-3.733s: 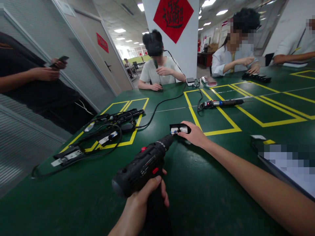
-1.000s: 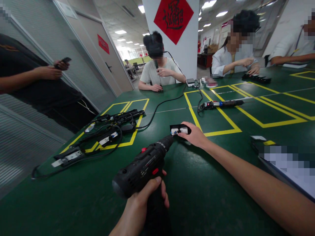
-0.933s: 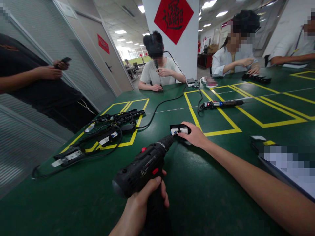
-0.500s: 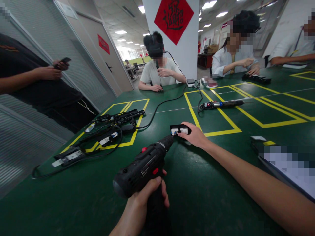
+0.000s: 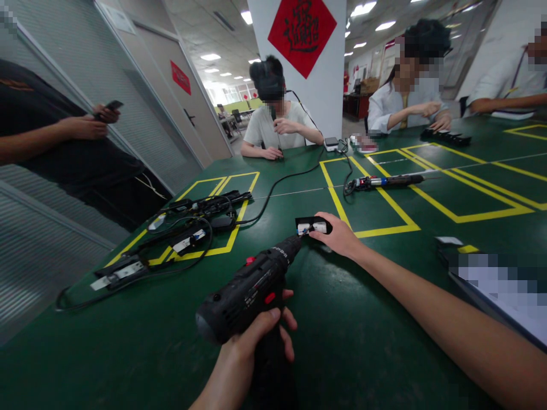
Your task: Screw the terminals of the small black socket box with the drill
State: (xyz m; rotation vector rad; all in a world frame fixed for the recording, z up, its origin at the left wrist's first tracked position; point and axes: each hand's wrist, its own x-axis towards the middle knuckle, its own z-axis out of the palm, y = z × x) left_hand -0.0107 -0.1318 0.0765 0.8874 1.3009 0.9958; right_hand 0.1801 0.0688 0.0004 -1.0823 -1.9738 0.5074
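Note:
My left hand [image 5: 260, 336] is wrapped round the grip of a black cordless drill [image 5: 245, 290] with red buttons. Its thumb lies along the near side and several fingertips show beyond the handle. The drill points away and to the right, its tip at the left part of a small black casing [image 5: 302, 221] with white and blue parts inside. Whether the bit touches the casing I cannot tell. My right hand [image 5: 337, 234] pinches the casing's right end at the table, thumb in front and fingers over the top.
Black devices with cables [image 5: 192, 233] lie left on the green table [image 5: 162, 341], among yellow tape outlines. A pen-shaped electric tool [image 5: 384, 181] lies beyond my right hand. A partly blurred tablet-like device [image 5: 499, 290] is at right. People sit across; another stands left with a phone [image 5: 113, 107].
The fingers of my left hand have loosened and spread slightly at the drill's grip. The drill, the casing and my right hand hold practically the same place.

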